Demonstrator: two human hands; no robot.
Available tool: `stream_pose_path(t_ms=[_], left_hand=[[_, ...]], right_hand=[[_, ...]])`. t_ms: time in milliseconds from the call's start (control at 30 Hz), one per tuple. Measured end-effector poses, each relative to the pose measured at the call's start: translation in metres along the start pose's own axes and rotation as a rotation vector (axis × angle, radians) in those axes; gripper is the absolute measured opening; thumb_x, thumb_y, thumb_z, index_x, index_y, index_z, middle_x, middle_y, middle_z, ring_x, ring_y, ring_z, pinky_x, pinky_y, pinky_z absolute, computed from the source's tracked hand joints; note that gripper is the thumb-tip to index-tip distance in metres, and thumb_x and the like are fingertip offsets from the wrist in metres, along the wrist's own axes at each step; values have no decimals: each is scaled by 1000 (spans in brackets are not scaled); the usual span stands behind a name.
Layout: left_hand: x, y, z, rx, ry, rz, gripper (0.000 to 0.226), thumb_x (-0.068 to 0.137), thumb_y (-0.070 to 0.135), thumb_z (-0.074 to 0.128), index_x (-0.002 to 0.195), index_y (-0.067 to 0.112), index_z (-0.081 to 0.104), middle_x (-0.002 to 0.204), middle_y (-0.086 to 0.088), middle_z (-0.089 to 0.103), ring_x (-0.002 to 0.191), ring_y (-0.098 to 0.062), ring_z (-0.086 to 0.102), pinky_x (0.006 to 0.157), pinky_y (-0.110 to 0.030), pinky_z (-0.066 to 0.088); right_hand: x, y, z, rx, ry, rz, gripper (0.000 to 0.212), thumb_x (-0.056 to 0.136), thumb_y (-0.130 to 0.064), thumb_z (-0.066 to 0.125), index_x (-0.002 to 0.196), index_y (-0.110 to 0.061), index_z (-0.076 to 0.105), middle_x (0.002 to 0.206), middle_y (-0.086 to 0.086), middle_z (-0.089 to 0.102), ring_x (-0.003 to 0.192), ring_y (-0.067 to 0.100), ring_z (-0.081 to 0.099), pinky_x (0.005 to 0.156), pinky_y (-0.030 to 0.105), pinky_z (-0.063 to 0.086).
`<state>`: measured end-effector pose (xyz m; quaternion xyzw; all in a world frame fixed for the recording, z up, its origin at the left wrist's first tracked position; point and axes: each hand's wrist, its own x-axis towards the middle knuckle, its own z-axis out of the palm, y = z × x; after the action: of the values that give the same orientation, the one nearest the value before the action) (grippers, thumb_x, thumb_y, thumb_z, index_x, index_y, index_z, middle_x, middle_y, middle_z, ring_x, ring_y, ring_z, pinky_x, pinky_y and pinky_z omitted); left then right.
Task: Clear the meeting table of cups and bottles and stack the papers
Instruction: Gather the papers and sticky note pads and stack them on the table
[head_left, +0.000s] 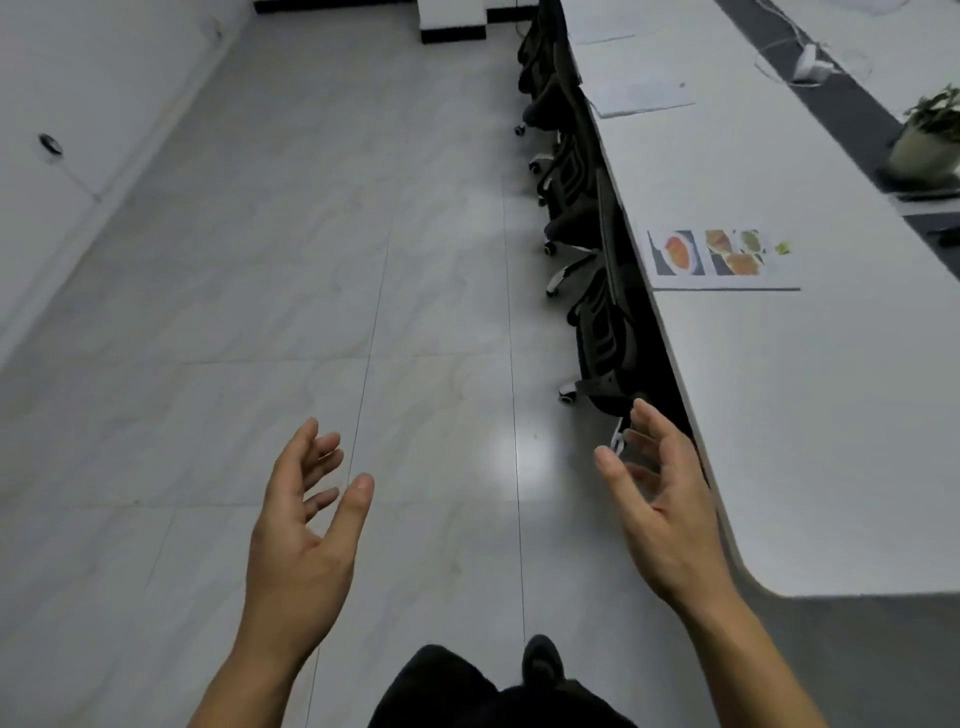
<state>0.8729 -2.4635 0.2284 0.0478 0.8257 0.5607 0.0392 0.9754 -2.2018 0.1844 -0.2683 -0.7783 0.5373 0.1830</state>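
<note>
A long white meeting table runs along the right side. On it lies a paper with colour food pictures, and farther back a plain white sheet and another sheet. My left hand is open over the tiled floor, palm turned inward, holding nothing. My right hand is open too, fingers spread, just left of the table's near corner and apart from it. No cups or bottles show in this view.
Black office chairs on castors are pushed under the table's left edge. A potted plant and a white adapter with cables sit along the table's dark centre strip. White wall on the left; grey tiled floor ahead.
</note>
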Motion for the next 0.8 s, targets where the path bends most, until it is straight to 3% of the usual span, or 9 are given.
stream_pose_path(t_ms=[133,267,467,800], left_hand=[[103,-13,-2,-41,102,-25,69,82,38,61,147,33,40,135,17,58,124,0,56,97,-26,45],[228,-31,7,-105,149,-44,65,85,35,62,147,31,41,135,16,58,124,1,55,97,-26,45],[422,-2,28,-113,5,-8,58,93,20,64,144,33,40,135,18,57,124,4,54,94,-18,44],[710,37,135,-42,-233,101,65,84,34,61,146,29,40,136,15,56,123,3,55,94,-20,44]], right_hand=[[109,-24,59,19,-89,-25,70,82,-53,59,147,-34,39,137,-24,46,124,-6,50,97,21,45],[218,-38,132,-24,-124,-32,72,81,-55,59,147,-34,40,135,-22,47,119,-9,51,98,25,48],[355,-80,189,-3,-28,-5,72,81,-52,61,148,-33,40,135,-24,48,118,-14,51,95,27,50],[575,-69,241,108,271,165,67,81,-50,64,144,-39,42,136,-23,50,118,-6,55,92,32,53]])
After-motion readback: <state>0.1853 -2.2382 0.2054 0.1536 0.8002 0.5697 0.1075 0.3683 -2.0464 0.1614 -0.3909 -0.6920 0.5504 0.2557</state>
